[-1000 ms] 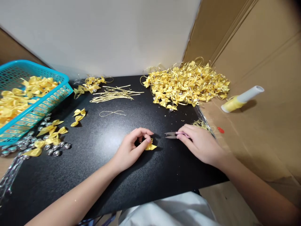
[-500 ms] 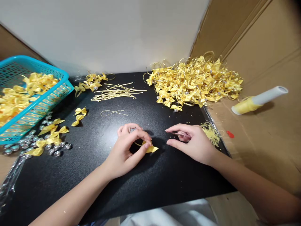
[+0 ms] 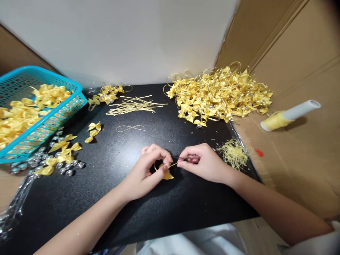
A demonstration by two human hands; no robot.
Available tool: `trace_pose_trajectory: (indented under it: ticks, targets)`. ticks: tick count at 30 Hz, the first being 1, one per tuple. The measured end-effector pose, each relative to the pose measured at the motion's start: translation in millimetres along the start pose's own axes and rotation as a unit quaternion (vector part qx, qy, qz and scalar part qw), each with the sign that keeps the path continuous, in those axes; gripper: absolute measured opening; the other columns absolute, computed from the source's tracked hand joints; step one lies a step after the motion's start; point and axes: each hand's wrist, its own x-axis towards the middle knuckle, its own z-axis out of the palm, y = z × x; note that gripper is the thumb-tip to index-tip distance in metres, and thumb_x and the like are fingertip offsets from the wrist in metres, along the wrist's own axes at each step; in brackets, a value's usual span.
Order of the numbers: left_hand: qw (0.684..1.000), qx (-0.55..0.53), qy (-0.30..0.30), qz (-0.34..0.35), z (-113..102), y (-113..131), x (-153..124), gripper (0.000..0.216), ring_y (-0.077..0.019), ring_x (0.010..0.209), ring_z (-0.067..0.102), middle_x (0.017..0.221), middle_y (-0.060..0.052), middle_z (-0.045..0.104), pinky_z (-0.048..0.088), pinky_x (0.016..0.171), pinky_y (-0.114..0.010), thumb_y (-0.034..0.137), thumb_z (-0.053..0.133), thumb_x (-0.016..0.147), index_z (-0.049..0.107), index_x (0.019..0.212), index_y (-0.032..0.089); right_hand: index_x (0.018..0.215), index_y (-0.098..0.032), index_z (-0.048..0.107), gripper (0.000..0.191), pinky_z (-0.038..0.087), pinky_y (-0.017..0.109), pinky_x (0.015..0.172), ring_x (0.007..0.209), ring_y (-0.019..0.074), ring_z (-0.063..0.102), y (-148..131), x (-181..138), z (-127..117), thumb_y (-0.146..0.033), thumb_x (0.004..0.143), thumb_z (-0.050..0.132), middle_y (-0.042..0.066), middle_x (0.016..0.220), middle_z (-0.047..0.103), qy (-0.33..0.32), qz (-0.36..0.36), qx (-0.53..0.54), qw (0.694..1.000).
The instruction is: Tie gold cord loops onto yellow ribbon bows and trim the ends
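Observation:
My left hand (image 3: 145,173) pinches a small yellow ribbon bow (image 3: 166,174) just above the black mat (image 3: 148,209). A thin gold cord end sticks out of the bow toward the right. My right hand (image 3: 205,164) is closed on small thread snips (image 3: 183,158), whose blades point left and meet the cord beside the left fingertips. The two hands nearly touch at the middle of the mat.
A big heap of finished yellow bows (image 3: 220,94) lies at the back right. Cut gold cords (image 3: 132,104) and one loop lie at the back middle. A turquoise basket (image 3: 57,113) of bows stands left, with loose bows and silver beads (image 3: 62,166). Trimmings (image 3: 233,154) and a thread spool (image 3: 288,115) lie right.
My right hand picked up the snips from the mat and moved left to the bow. My left hand kept the bow pinched and raised it slightly.

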Motion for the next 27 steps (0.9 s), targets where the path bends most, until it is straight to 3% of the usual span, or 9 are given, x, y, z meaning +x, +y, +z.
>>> trace_pose_trajectory:
  ticks: [2,6,10,13,16,19,23,27]
  targets:
    - [1.000,0.008,-0.013,-0.021,1,1,1,0.013,-0.0180,0.074,0.051,0.072,0.001,0.062,0.033,0.080,-0.035,0.020,0.048,0.086,0.061,0.088,0.022,0.074,-0.018,0.068,0.006,0.038,0.022,0.054,0.053,0.0094,0.051,2,-1,-6,-0.015,0.077,0.063,-0.002,0.061,0.065,0.017,-0.064,-0.097,0.993]
    - [0.997,0.038,-0.045,-0.059,4,3,2,0.017,-0.0172,0.070,0.051,0.063,0.003,0.058,0.032,0.081,-0.036,0.031,0.053,0.088,0.067,0.094,0.023,0.077,-0.018,0.064,0.012,0.036,0.026,0.064,0.058,0.0104,0.057,7,-2,-10,-0.009,0.079,0.056,-0.002,0.069,0.070,0.044,-0.203,-0.230,0.951]
    - [0.994,0.056,-0.040,-0.083,7,3,0,0.022,-0.0155,0.068,0.052,0.063,0.003,0.058,0.030,0.081,-0.036,0.036,0.053,0.091,0.071,0.086,0.024,0.080,-0.017,0.064,0.012,0.033,0.029,0.064,0.059,0.0114,0.060,14,-1,-6,-0.013,0.087,0.055,-0.001,0.067,0.069,0.059,-0.253,-0.278,0.925]
    - [0.994,0.058,-0.023,-0.093,8,1,-1,0.022,-0.0150,0.066,0.051,0.063,0.003,0.059,0.030,0.080,-0.036,0.034,0.054,0.090,0.070,0.081,0.022,0.081,-0.018,0.063,0.010,0.035,0.029,0.067,0.063,0.0124,0.062,17,-2,-2,-0.012,0.086,0.057,-0.001,0.072,0.071,0.068,-0.204,-0.265,0.940]
    - [0.993,0.042,-0.005,-0.107,10,-1,-1,0.020,-0.0151,0.066,0.052,0.064,0.002,0.061,0.032,0.079,-0.035,0.033,0.055,0.089,0.070,0.080,0.022,0.086,-0.018,0.062,0.003,0.040,0.028,0.068,0.071,0.0149,0.064,13,-7,1,-0.018,0.085,0.060,0.002,0.082,0.072,0.090,-0.092,-0.193,0.973]
    - [0.992,0.002,0.026,-0.127,12,0,1,0.022,-0.0150,0.064,0.053,0.061,0.002,0.060,0.034,0.076,-0.033,0.033,0.055,0.089,0.070,0.079,0.021,0.093,-0.018,0.060,0.018,0.041,0.025,0.063,0.070,0.0138,0.060,2,-14,6,-0.036,0.090,0.058,0.002,0.079,0.065,0.075,-0.002,-0.058,0.996]
    - [0.984,-0.061,0.078,-0.151,15,2,3,0.024,-0.0135,0.058,0.050,0.056,0.003,0.057,0.036,0.068,-0.030,0.035,0.055,0.088,0.071,0.079,0.020,0.078,-0.018,0.057,0.046,0.032,0.023,0.054,0.057,0.0102,0.043,-6,-24,14,-0.050,0.100,0.031,-0.003,0.060,0.044,0.010,0.075,0.062,0.995]
    - [0.975,-0.100,0.111,-0.163,17,3,3,0.023,-0.0130,0.058,0.050,0.056,0.003,0.056,0.037,0.064,-0.028,0.035,0.057,0.087,0.072,0.081,0.020,0.070,-0.017,0.051,0.051,0.025,0.023,0.049,0.051,0.0080,0.031,-4,-27,21,-0.053,0.099,0.030,-0.004,0.060,0.039,-0.014,0.151,0.114,0.982]
